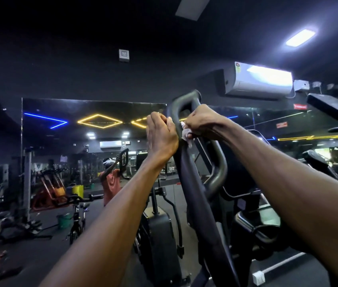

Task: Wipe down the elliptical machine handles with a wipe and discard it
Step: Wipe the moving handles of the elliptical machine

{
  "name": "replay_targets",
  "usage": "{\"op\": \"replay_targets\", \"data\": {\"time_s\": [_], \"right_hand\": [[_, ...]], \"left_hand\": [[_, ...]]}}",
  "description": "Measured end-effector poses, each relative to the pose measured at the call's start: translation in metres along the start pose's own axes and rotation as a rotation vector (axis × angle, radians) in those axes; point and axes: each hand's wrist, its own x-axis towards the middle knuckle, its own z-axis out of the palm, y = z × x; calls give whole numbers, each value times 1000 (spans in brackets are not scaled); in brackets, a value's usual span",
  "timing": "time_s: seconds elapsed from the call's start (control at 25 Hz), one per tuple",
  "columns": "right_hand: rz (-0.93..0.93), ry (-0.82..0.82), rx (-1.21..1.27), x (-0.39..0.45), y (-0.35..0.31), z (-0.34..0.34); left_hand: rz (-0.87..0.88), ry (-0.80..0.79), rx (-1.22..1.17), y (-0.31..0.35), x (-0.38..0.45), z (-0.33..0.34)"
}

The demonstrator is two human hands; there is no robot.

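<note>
Wipe (185, 134) small, white, crumpled; pinched in right hand (202, 123) against upper part of elliptical handle (186, 162), just below looped top. Likely soft, light, limp, possibly damp; best kept bunched under fingertips so it wraps round the bar instead of sliding off. No stiffness, no clear long axis of its own; loose corner hangs downward.

Handle dark, rigid, smooth-looking, probably a little slick when wet. Long axis runs steeply up from lower right of view to upper centre, leaning slightly left; loop end points toward ceiling. Second curved bar branches off on right side. Sensible hold: mid-shaft below the loop, leaving top free for wiping.

Left hand (162, 137) curled round handle from left, at same height as right, steadying it. Right hand closed on wipe, knuckles up, pressing onto bar. Hands near each other, bar between.

Judged mid-wipe on first handle; discard not yet done. Mirror (71, 141) behind, air conditioner (261, 81) upper right.
</note>
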Motion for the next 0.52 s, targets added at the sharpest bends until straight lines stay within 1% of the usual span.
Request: {"op": "replay_targets", "data": {"time_s": [0.08,0.2,0.24,0.36,0.44,0.52], "right_hand": [[-3,113,42,5,3,4],[-54,89,48,10,12,10],[-72,106,57,12,13,9],[-115,241,103,15,9,10],[-127,243,151,18,12,12],[-135,216,194,22,12,12]], "left_hand": [[-8,0,-2,0,2,0],[16,-6,33,0,7,0],[30,0,46,0,11,1],[59,9,87,2,24,5],[78,-4,116,7,33,9],[55,-8,113,12,41,12]]}}
